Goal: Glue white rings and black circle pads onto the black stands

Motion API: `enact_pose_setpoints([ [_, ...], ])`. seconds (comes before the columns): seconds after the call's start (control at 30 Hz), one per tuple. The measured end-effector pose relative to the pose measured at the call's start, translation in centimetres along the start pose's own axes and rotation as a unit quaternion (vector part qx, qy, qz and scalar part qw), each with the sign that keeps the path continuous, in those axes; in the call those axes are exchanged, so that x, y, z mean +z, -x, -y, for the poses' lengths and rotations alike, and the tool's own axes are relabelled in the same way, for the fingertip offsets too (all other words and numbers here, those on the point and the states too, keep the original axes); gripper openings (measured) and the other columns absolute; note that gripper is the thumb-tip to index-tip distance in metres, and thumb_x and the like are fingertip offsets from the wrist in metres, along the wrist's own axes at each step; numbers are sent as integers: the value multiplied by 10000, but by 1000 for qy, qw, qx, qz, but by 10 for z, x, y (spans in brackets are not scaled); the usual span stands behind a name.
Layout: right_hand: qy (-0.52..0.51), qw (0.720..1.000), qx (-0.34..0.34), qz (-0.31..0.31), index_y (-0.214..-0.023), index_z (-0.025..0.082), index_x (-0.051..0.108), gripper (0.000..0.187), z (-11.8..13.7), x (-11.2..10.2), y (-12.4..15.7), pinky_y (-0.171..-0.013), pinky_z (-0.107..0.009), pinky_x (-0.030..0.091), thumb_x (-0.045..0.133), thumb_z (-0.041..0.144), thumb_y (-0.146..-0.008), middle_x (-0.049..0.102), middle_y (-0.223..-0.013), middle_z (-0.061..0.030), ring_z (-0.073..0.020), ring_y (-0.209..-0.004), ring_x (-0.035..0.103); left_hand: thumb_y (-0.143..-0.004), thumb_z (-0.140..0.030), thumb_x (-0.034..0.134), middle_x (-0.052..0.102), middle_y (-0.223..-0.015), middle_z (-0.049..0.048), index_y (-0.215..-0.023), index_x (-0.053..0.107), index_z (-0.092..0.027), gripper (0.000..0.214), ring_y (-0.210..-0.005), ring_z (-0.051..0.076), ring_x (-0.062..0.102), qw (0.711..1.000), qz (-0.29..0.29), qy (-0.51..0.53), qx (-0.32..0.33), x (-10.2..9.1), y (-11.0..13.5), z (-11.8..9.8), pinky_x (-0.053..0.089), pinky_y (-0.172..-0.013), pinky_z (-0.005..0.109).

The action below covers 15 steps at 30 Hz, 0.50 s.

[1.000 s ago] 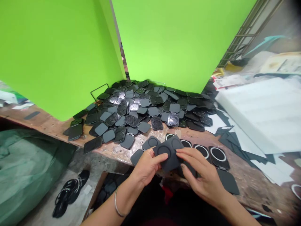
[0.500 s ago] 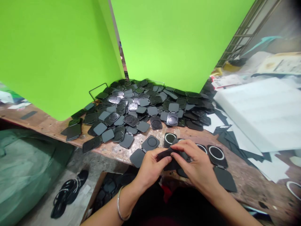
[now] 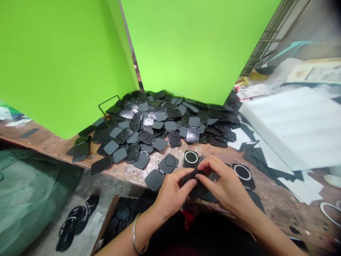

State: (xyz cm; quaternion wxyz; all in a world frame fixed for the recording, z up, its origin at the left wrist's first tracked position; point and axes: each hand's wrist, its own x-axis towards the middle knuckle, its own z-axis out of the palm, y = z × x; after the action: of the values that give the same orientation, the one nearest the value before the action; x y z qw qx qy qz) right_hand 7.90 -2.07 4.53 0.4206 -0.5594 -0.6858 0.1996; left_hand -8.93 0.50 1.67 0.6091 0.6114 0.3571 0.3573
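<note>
Between both hands is a dark, flat hinged plate (image 3: pixel 195 191), partly hidden by the fingers. My left hand (image 3: pixel 170 195) is closed on its left side, thumb on top. My right hand (image 3: pixel 225 186) pinches its upper right edge between thumb and fingertips. Just left of the hands lies an opened grey hinged plate (image 3: pixel 155 180) with a round outline on one half. Beyond the fingers is a black plate with a white ring (image 3: pixel 191 159). Another ringed plate (image 3: pixel 243 173) lies right of my right hand, its lower half partly covered by my wrist.
A big pile of black and grey hinged plates (image 3: pixel 160 124) spreads across the wooden table (image 3: pixel 287 209) before green panels (image 3: pixel 199 46). White foam (image 3: pixel 282 128) and loose sheets (image 3: pixel 301 186) lie at right. Below the edge stands an open box (image 3: pixel 113 202) of dark plates, with sandals (image 3: pixel 77 222) nearby.
The view has shifted slightly. My right hand has moved a little over the table and now covers a ringed plate that showed beside it. Both hands keep hold of the dark plate.
</note>
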Motion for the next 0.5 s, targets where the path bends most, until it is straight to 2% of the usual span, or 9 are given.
enact_pose_setpoints([
  [0.13,12,999,-30,-19,-816,186,585,141,-1,2,4,-641,-246,453,616,51,-791,585,-782,-7,-139,-716,557,-957,-325,536,756,-1023,41,-1110,747,-225,279,-930,207,662,998,13,-51,14,-2,1,-6,476,-828,278],
  [0.3,24,998,-56,-20,-734,185,551,177,0,2,10,-631,-232,450,574,25,-806,568,-762,-5,-125,-701,556,-964,-337,521,758,-1002,34,-1083,758,-223,289,-918,213,658,997,22,-72,14,0,2,-10,468,-811,279],
  [0.4,38,996,-58,-55,-853,180,593,138,-1,4,13,-645,-237,475,598,48,-813,595,-812,-20,-132,-719,569,-958,-334,523,753,-1025,42,-1081,755,-219,287,-935,219,657,999,8,-46,6,4,1,-10,472,-825,287],
  [0.5,46,994,-66,-74,-1008,174,636,211,-3,5,15,-692,-258,506,598,67,-830,634,-900,-51,-152,-785,605,-923,-300,566,746,-1005,48,-1055,753,-202,249,-935,213,652,999,-33,-23,0,8,1,-8,467,-841,282],
])
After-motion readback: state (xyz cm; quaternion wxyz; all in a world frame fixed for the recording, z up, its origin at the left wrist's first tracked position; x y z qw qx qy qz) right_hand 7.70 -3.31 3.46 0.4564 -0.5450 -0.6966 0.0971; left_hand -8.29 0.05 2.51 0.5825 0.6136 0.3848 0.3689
